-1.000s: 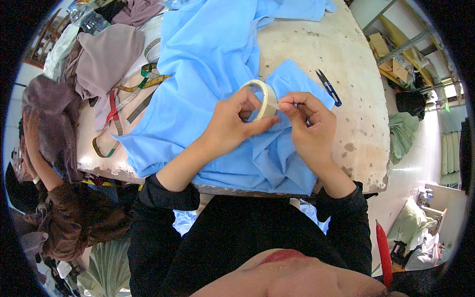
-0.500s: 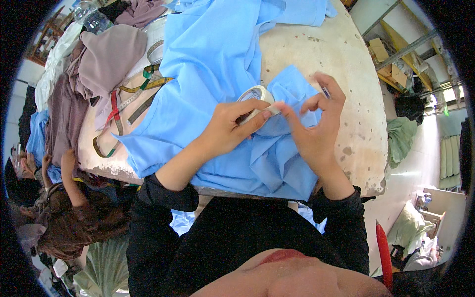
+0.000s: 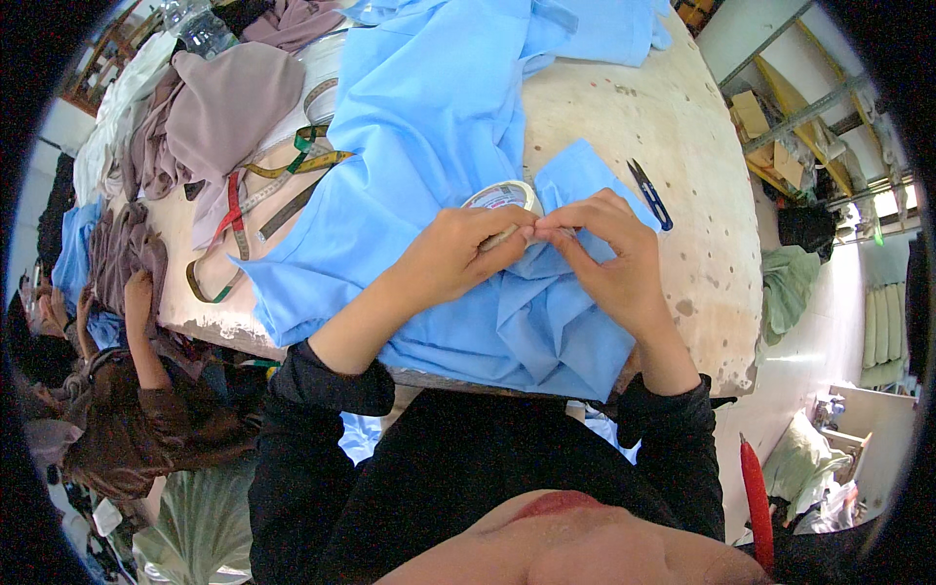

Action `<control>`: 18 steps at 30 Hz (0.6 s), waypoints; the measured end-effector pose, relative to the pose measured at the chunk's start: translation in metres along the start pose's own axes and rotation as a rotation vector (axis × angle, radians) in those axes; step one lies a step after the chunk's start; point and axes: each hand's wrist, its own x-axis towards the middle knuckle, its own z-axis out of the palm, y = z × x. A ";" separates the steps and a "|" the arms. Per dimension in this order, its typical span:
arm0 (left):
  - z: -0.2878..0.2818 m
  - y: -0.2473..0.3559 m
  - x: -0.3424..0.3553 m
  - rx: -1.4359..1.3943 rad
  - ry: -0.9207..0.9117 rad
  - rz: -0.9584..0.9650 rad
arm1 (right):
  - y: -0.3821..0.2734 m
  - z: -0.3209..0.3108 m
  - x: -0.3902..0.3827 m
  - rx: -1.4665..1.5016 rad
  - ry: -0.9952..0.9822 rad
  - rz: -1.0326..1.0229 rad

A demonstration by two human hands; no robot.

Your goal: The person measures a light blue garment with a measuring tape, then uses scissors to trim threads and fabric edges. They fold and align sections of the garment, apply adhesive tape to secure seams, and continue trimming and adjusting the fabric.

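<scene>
My left hand (image 3: 441, 255) is closed around a roll of pale tape (image 3: 533, 199), its thumb and forefinger at the roll's near edge. Thumb and forefinger of my right hand (image 3: 624, 261) are pinched together right beside the left fingertips, at the tape's edge; the bit of tape between them is mostly hidden. Under both hands lies rumpled light blue cloth (image 3: 419, 127), spread over the worn table (image 3: 717, 283). A small pair of dark blue thread snips (image 3: 650, 195) rests on the table just beyond my right hand.
Tape measures (image 3: 234, 210) lie on the left, next to mauve cloth (image 3: 234, 97) and a clear plastic bottle (image 3: 195, 27). Another person's arm (image 3: 141, 322) handles cloth at the far left. Metal shelving (image 3: 809, 117) stands right of the table.
My right hand has moved left and in to the tape, its fingers going from spread to pinched. The snips now show fully on the table. The view has shifted slightly.
</scene>
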 end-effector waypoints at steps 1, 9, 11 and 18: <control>0.000 0.000 0.000 0.008 -0.001 0.001 | 0.000 0.001 0.000 0.007 -0.007 0.018; -0.001 -0.001 0.001 -0.043 0.002 -0.038 | 0.011 0.012 -0.002 -0.183 0.051 -0.213; -0.001 0.000 0.001 -0.030 0.005 -0.026 | 0.015 0.015 -0.004 -0.187 0.076 -0.250; -0.003 0.001 0.001 -0.026 -0.028 -0.044 | 0.020 0.021 -0.008 -0.256 0.159 -0.346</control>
